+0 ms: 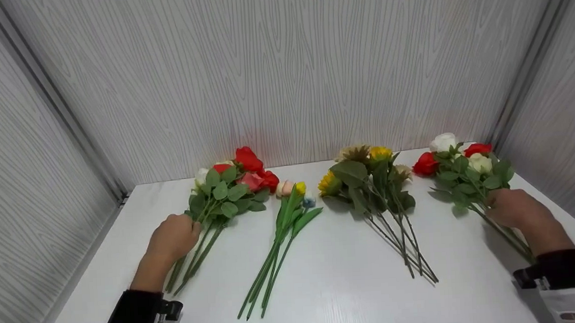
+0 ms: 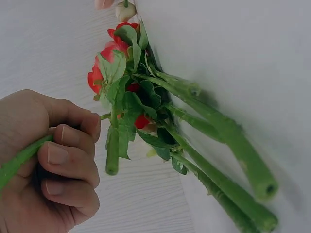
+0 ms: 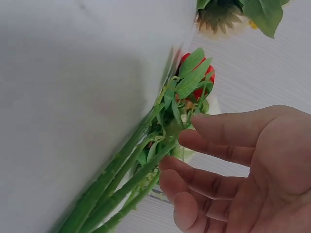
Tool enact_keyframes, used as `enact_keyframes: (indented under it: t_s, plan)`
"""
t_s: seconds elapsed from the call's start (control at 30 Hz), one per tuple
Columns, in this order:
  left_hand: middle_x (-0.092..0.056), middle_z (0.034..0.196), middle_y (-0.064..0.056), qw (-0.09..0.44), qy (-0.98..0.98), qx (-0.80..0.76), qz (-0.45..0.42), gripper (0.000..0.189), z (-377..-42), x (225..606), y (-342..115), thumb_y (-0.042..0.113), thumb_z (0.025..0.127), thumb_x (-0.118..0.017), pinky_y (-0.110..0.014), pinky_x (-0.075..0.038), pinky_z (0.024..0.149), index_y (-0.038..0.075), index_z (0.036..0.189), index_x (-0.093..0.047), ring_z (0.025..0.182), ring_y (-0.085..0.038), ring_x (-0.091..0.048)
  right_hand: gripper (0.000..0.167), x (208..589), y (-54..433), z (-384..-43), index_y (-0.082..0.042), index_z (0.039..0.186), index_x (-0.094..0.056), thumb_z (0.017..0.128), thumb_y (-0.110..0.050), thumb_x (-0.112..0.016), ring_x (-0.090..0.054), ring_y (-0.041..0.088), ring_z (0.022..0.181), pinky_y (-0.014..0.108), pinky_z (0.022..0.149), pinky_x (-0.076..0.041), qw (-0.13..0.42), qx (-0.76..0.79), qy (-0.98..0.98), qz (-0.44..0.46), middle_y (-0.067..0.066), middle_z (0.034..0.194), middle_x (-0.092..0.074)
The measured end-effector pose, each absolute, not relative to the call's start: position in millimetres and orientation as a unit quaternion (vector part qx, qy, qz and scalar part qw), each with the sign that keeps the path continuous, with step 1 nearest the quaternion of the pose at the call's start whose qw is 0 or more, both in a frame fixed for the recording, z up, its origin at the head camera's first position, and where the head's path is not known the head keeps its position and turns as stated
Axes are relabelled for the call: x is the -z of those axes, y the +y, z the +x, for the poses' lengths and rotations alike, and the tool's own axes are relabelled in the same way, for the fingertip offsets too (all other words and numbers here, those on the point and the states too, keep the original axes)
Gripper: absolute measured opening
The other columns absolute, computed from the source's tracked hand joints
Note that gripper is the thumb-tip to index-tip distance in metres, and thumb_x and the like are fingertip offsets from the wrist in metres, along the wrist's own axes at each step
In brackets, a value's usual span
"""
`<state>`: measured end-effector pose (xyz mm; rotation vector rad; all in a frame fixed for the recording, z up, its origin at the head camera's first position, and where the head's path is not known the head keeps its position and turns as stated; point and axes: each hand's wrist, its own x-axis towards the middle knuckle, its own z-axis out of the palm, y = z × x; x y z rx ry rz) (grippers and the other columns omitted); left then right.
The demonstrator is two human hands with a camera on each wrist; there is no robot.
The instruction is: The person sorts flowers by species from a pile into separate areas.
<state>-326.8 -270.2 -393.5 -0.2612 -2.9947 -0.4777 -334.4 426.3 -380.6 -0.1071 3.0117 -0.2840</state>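
Observation:
In the head view my left hand (image 1: pixel 174 239) is at the bunch of roses (image 1: pixel 228 191) on the left, red, pink and white with green leaves. Its fingers curl round one green stem (image 2: pixel 20 161), which crosses the palm in the left wrist view. The bunch's other stems (image 2: pixel 214 121) lie beside the hand on the table. On the far right, my right hand (image 1: pixel 520 212) is over the stems (image 1: pixel 505 236) of a second rose bunch (image 1: pixel 465 172), red and white. In the right wrist view its fingers (image 3: pixel 214 145) are loosely bent, thumb apart, right by those stems.
Between the hands lie a bunch of tulips (image 1: pixel 290 213) with pale, yellow and blue heads, and a bunch of sunflowers (image 1: pixel 374 174) with dark leaves. All rest on a white table (image 1: pixel 346 257). Wood-grain panels (image 1: pixel 292 72) close in the back and both sides.

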Motion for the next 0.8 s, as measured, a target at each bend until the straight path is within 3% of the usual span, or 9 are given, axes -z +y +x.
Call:
enact_keyframes:
  t_s: [0.1,0.23,0.37,0.6,0.8]
  plan:
    - [-0.044,0.053,-0.005,0.097,-0.980,0.156,-0.079,0.044,-326,390,-267,0.016,0.101,-0.045,-0.032,-0.036,0.045,0.013,0.058,-0.043,0.047,-0.018,-0.043,0.038,378,423,-333,0.014,0.111,-0.062,0.089,-0.016,-0.055,-0.059,0.057,0.098,0.060,0.078,-0.051,0.034,0.092,0.994,-0.043,0.036,0.106,-0.064]
    - [-0.049,0.053,-0.010,0.201,-0.965,0.149,-0.082,0.042,-325,387,-262,0.016,0.101,-0.048,-0.039,-0.040,0.044,0.009,0.059,-0.048,0.045,-0.024,-0.048,0.041,373,416,-332,0.015,0.113,-0.061,0.091,-0.019,-0.057,-0.058,0.058,0.100,0.060,0.078,-0.051,0.023,0.106,0.993,-0.036,0.038,0.108,-0.062]
    - [-0.044,0.050,-0.011,0.283,-0.944,0.149,-0.088,0.042,-323,386,-258,0.012,0.100,-0.050,-0.039,-0.036,0.041,0.008,0.059,-0.046,0.041,-0.026,-0.045,0.041,370,409,-330,0.014,0.115,-0.062,0.092,-0.020,-0.060,-0.057,0.058,0.102,0.061,0.079,-0.050,0.021,0.108,0.993,-0.040,0.038,0.111,-0.062]
    - [-0.037,0.049,-0.004,0.306,-0.932,0.167,-0.100,0.041,-312,374,-238,0.012,0.101,-0.049,-0.034,-0.030,0.043,0.010,0.060,-0.043,0.043,-0.020,-0.037,0.040,361,386,-325,0.013,0.116,-0.061,0.095,-0.022,-0.058,-0.061,0.052,0.099,0.060,0.078,-0.050,-0.033,0.144,0.988,-0.047,0.032,0.107,-0.066]
    - [-0.025,0.052,0.005,0.352,-0.904,0.182,-0.162,0.038,-295,365,-207,0.005,0.094,-0.051,-0.026,-0.022,0.043,0.013,0.059,-0.039,0.047,-0.010,-0.022,0.031,354,344,-315,0.003,0.110,-0.070,0.097,-0.025,-0.065,-0.065,0.033,0.086,0.038,0.066,-0.052,-0.093,0.240,0.964,-0.073,0.019,0.097,-0.071]
